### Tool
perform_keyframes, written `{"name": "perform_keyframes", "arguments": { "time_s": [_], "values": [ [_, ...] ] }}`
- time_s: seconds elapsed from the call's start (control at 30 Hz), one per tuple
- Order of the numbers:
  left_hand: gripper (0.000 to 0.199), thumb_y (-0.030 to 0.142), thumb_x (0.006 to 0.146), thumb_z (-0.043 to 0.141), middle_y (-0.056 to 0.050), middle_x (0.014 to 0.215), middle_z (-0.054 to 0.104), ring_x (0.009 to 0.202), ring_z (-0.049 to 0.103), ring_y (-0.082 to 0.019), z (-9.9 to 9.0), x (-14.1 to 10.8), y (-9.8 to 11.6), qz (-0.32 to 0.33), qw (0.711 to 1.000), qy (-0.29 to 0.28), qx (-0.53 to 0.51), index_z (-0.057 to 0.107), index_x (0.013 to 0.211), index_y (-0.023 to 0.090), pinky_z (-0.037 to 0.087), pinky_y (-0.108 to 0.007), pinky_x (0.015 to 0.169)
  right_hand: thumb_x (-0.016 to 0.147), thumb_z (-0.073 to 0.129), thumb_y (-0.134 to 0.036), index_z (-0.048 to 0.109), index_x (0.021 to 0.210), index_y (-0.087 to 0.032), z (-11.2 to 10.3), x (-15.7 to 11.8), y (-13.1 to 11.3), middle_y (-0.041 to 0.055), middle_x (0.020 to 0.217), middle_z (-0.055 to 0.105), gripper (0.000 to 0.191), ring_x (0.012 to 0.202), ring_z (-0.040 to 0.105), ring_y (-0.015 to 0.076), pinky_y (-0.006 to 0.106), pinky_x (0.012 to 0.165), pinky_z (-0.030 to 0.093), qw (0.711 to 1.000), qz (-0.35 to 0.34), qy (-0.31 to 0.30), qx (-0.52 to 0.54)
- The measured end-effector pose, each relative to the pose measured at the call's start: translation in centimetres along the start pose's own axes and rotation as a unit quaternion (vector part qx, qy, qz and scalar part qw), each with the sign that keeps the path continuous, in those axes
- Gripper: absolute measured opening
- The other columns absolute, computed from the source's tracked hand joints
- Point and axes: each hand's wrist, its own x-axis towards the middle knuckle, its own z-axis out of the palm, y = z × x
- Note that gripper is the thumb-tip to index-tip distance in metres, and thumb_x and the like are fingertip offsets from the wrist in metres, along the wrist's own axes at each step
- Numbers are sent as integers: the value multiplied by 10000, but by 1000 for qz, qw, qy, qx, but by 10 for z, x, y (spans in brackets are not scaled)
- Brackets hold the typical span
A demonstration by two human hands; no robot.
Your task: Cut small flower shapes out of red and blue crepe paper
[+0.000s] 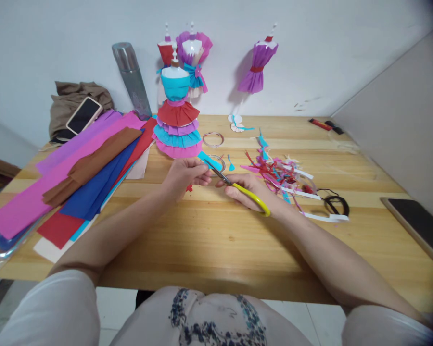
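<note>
In the head view my left hand (188, 174) is closed in a pinch on a turquoise crepe paper strip (212, 161), its fingertips partly hiding the strip. My right hand (246, 191) grips yellow-handled scissors (253, 195), whose narrow blades point left, at the strip and my left fingertips. Just behind my left hand stands a small dress form (175, 86) wearing a turquoise top and a tiered skirt (178, 115) in red, purple, turquoise and pink. A tape roll (222, 166) lies partly hidden behind the strip. Beside it is a small turquoise scrap (231, 163).
Stacked crepe paper (90, 178) covers the left side, near a phone (84, 115) and a flask (133, 79). Colourful scraps (277, 173) and a black cord coil (336, 205) lie right. More dress forms (258, 67) stand along the wall; a tablet-like device (418, 223) is far right.
</note>
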Motion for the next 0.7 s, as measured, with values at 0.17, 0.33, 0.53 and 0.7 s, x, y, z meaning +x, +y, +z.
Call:
{"name": "perform_keyframes", "arguments": {
  "time_s": [0.17, 0.33, 0.53, 0.7],
  "values": [
    [152, 160, 799, 752, -40, 668, 711, 583, 665, -99, 0, -1, -1, 15, 1000, 0, 1, 692, 668, 111, 553, -218, 609, 878, 542, -801, 597, 775, -191, 0, -1, -5, -40, 597, 406, 621, 556, 378, 118, 271, 528, 302, 1000, 6, 0, 1],
    [144, 149, 795, 717, -40, 670, 710, 582, 663, -100, 1, -2, -2, 26, 1000, 6, 2, 689, 658, 112, 552, -222, 609, 889, 558, -758, 580, 762, -194, 0, 0, -2, -44, 608, 406, 578, 539, 357, 106, 270, 522, 300, 1000, 0, 0, -2],
    [130, 194, 768, 712, -56, 681, 709, 588, 669, -118, 0, -2, 2, 8, 1000, 9, -1, 686, 670, 113, 547, -225, 577, 888, 541, -767, 621, 816, -186, 1, 0, 15, -42, 607, 417, 591, 538, 369, 115, 271, 523, 310, 1000, -10, 5, -1],
    [159, 239, 760, 672, -77, 703, 715, 596, 684, -143, -1, -2, 4, -4, 1000, 22, -15, 677, 655, 120, 562, -247, 564, 879, 567, -759, 655, 835, -173, 1, 1, 18, -18, 654, 475, 594, 578, 390, 123, 268, 544, 322, 1000, -13, 12, -11]
  ]
}}
